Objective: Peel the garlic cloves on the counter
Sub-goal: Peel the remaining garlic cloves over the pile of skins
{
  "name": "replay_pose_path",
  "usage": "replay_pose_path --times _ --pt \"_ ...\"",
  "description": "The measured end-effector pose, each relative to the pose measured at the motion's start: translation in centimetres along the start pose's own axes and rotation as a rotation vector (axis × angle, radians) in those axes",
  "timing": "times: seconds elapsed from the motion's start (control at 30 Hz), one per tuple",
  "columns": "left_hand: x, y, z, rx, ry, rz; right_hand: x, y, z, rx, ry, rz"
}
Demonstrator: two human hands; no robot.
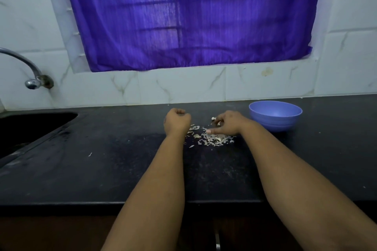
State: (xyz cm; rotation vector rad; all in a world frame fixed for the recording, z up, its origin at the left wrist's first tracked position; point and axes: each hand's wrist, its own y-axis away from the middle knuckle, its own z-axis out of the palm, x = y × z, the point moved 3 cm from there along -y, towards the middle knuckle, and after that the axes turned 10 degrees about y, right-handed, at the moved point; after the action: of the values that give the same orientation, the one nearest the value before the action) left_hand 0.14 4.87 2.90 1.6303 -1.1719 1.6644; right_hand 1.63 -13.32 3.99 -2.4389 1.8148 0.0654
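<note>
Head view, near to far: two bare forearms cross the black stone counter (102, 169) toward the frame's middle. Just past the wrists lies a heap of pale papery garlic skins (212, 138). The left hand (177, 121) is curled into a fist; whether it holds anything I cannot tell. The right hand (229, 123) reaches with bent fingers for a small white garlic clove (213, 118), seemingly touching it. Right of it stands a round blue plastic bowl (275, 116). The clove looks light, firm and slippery; pinch its ends.
</note>
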Motion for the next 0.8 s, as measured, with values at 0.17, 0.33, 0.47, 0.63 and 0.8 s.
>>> replay_pose_path --times 0.17,0.33,0.47,0.63,0.8 --pt "-0.6 -0.7 -1.1 0.066 0.151 -0.095 -1.5 0.1 0.6 -0.132 -0.03 -0.105" --pt "-0.7 -1.1 -1.8 0.077 0.191 -0.124 -0.4 -0.4 0.6 0.056 -0.149 -0.041" --pt "-1.3 -1.9 -2.8 0.058 0.079 -0.145 1.3 0.0 -0.6 0.281 -0.255 0.069" --pt "-2.2 -2.2 -3.3 -0.162 -0.394 -0.061 0.6 -0.1 -0.7 0.24 -0.228 0.019" --pt "-1.7 -0.7 -1.0 -0.402 -0.63 0.094 0.5 -0.4 -0.7 0.244 -0.222 0.039"
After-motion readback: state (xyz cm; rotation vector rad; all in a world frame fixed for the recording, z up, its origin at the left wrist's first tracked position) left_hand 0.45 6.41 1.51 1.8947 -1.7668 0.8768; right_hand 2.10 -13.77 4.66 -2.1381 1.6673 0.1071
